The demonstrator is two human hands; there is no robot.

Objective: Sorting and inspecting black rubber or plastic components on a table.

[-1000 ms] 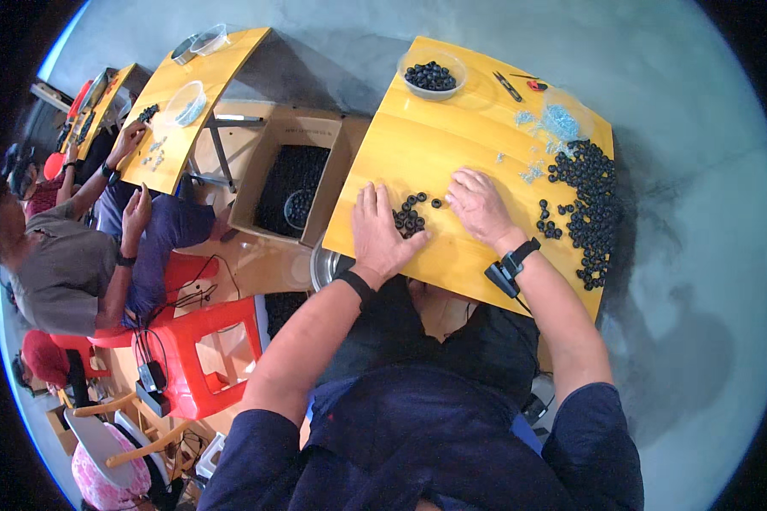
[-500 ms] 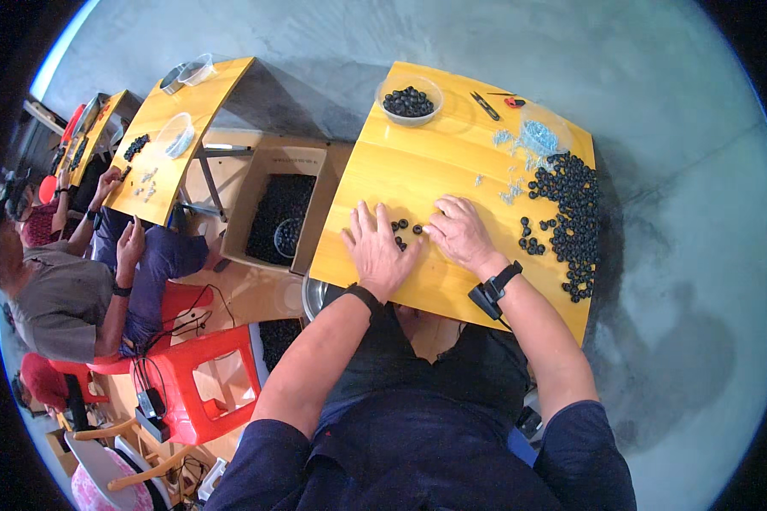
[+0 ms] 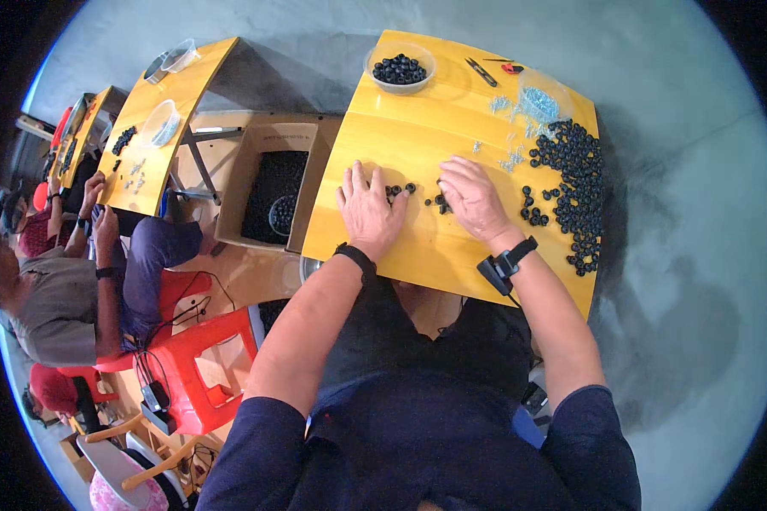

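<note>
On the yellow wooden table (image 3: 349, 226), my left hand (image 3: 369, 209) lies flat with its fingers stretched out. Small black round ring-like pieces (image 3: 398, 191) rest beside its thumb and index finger. My right hand (image 3: 475, 200) is closed, fingers curled together and pointing down at the tabletop. Next to its thumb sits a little group of black pieces (image 3: 441, 204). What its fingertips hold, if anything, is hidden. A large spread of the same black pieces (image 3: 571, 183) covers the table's right side, with several strays closer to my right hand.
A clear bowl of black pieces (image 3: 400, 70) stands at the far left. Black snips (image 3: 481, 72), a red-handled tool (image 3: 511, 68) and a clear tub of small bluish parts (image 3: 540, 104) lie along the back. A cardboard box (image 3: 230, 213) sits left; a seated person (image 3: 64, 298) works beyond.
My right hand has moved right, away from the left hand, and a small group of black pieces now shows by its thumb. The whole scene sits slightly higher in view.
</note>
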